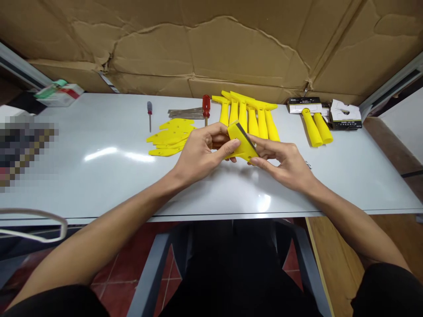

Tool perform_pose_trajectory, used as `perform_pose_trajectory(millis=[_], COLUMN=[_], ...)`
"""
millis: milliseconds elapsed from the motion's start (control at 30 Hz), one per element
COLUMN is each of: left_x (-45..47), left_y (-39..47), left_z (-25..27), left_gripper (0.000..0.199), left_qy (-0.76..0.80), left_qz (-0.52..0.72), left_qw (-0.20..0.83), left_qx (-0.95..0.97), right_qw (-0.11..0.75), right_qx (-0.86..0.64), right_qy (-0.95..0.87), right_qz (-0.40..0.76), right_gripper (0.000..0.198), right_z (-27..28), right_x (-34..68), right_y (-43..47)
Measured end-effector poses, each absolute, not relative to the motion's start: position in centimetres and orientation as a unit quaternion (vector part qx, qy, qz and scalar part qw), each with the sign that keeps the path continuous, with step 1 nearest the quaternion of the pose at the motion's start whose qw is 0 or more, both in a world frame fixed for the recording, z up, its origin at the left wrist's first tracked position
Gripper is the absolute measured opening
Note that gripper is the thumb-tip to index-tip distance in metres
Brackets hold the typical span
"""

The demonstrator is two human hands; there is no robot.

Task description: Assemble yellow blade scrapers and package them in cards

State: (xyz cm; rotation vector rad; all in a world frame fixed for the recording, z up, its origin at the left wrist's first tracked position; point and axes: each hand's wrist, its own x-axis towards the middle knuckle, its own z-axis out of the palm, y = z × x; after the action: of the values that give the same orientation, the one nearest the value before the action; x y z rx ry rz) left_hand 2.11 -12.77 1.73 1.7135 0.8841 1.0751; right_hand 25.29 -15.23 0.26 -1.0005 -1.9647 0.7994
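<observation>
- Head view, the hands: the left hand (198, 152) is closed on a yellow scraper head (245, 151), its thumb pressed on the near face and its fingers curled behind.
- The right hand (291, 165) pinches the lower right end of the same piece, thumb below the edge and fingers on the far side.
- The yellow scraper head is held up above the white table (99, 189), between the two hands, tilted so that the dark strip (246, 135) along its edge slopes down to the right.
- Just beyond the left hand lies a loose pile of flat yellow plates (175, 132), overlapping one another.
- Behind the pile rest some thin metal strips (187, 113); next to them is a red-handled screwdriver (206, 105), its lower end hidden by the left hand.
- A small screwdriver (150, 112) with a greyish handle lies to the left of the strips.
- Beyond the held piece, a row of yellow handles (243, 115) lies side by side, their wide ends toward the cardboard (247, 53).
- Farther right are two yellow tools (312, 130) with printed cards, near a white-and-black package (345, 114).
- Small shiny parts (308, 164) show partly behind the right wrist; too little is visible to name them.
- At the far left corner stands a clear box (61, 93) with something green on top.
</observation>
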Motion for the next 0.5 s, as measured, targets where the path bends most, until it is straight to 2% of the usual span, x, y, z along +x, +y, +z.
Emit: perform_pose_trajectory(millis=[100, 267, 367, 500], left_x=[2.03, 1.98, 2.05, 2.2], left_y=[-12.71, -13.09, -13.42, -13.42], left_z=[1.8, 2.17, 2.13, 1.71], left_gripper=[0.042, 0.041, 0.041, 0.042], left_qy=[0.35, 0.339, 0.346, 0.341], left_qz=[0.436, 0.435, 0.449, 0.473], left_qw=[0.446, 0.414, 0.39, 0.394], left_qx=[0.699, 0.724, 0.726, 0.711], right_qw=[0.406, 0.457, 0.446, 0.428], right_qx=[-0.396, -0.391, -0.373, -0.374], right_qy=[-0.757, -0.749, -0.783, -0.797], right_qz=[0.326, 0.279, 0.22, 0.202], right_gripper=[0.059, 0.04, 0.035, 0.041], right_z=[0.17, -0.01, -0.3, -0.71], right_x=[25.2, 25.15, 25.07, 24.84], right_y=[-15.32, -15.21, -15.2, -15.34])
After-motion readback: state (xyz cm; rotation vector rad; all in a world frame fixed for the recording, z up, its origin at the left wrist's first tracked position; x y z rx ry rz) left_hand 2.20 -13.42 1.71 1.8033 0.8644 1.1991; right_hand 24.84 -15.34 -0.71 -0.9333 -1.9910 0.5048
